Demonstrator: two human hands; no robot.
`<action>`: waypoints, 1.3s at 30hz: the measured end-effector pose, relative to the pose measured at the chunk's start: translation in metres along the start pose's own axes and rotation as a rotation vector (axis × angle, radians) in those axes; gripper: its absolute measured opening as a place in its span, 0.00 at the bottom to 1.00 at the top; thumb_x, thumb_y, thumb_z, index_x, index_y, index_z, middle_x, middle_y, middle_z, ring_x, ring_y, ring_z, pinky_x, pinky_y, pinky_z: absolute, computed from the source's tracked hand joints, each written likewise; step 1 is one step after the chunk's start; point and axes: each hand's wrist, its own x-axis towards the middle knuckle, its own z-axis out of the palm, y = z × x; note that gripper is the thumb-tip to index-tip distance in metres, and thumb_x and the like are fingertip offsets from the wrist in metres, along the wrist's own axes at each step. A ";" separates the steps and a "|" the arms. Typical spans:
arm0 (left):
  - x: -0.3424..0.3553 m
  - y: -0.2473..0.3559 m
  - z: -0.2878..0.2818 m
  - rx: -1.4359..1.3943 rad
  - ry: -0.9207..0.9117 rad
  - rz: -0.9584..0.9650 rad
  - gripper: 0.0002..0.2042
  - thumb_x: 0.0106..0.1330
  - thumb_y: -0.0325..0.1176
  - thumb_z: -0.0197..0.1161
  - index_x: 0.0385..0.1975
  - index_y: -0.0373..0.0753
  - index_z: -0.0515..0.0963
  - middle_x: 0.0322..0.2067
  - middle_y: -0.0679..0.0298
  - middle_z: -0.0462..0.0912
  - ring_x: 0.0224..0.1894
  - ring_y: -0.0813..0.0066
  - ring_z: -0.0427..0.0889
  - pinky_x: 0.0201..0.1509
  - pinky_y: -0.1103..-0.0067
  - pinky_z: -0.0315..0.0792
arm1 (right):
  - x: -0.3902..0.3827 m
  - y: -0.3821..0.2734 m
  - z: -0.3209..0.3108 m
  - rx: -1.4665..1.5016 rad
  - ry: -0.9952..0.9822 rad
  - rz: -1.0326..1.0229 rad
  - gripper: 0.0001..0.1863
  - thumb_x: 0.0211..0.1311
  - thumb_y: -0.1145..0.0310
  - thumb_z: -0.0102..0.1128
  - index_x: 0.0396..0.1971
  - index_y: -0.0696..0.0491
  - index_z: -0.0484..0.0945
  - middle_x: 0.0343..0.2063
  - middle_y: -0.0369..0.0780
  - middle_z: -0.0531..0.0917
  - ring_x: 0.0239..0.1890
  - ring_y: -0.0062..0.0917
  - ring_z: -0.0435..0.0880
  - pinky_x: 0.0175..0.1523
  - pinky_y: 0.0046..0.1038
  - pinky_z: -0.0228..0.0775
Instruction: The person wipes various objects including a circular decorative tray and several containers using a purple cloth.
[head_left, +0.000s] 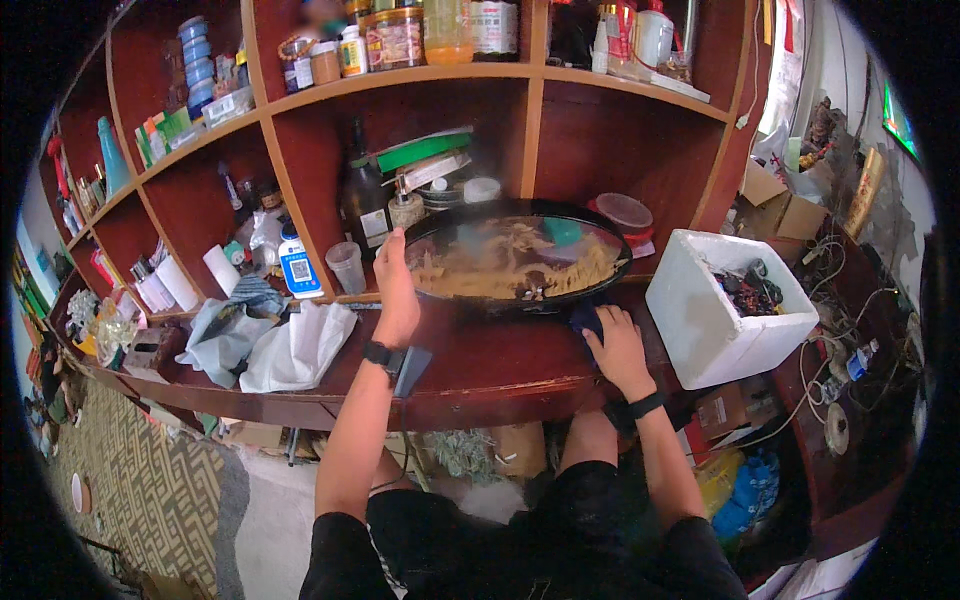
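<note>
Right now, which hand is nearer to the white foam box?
The right hand. It is just left of the white foam box; the left hand is much farther left, at the left edge of the dark-rimmed oval disc.

The glossy round black-rimmed panel [520,265] is showing jagged tan patches and a teal-green spot, and the crumpled dark navy cloth [582,319] is looking almost black. The wooden shelving unit [625,140] is pairing deep red-brown backs with orange-brown edges. The boxy foam container [690,320] is showing white; the upright blue-and-white stand [298,268] is bearing a black-and-white speckled square; the floor covering [140,460] is displaying beige-brown, maze-like bands.
</note>
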 end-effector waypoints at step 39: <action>0.027 0.003 0.006 1.394 -0.226 0.593 0.12 0.65 0.34 0.65 0.45 0.37 0.80 0.45 0.54 0.83 0.51 0.51 0.81 0.54 0.63 0.76 | -0.055 -0.034 0.000 0.009 0.261 0.024 0.21 0.55 0.62 0.65 0.48 0.55 0.77 0.46 0.45 0.76 0.51 0.44 0.74 0.56 0.43 0.63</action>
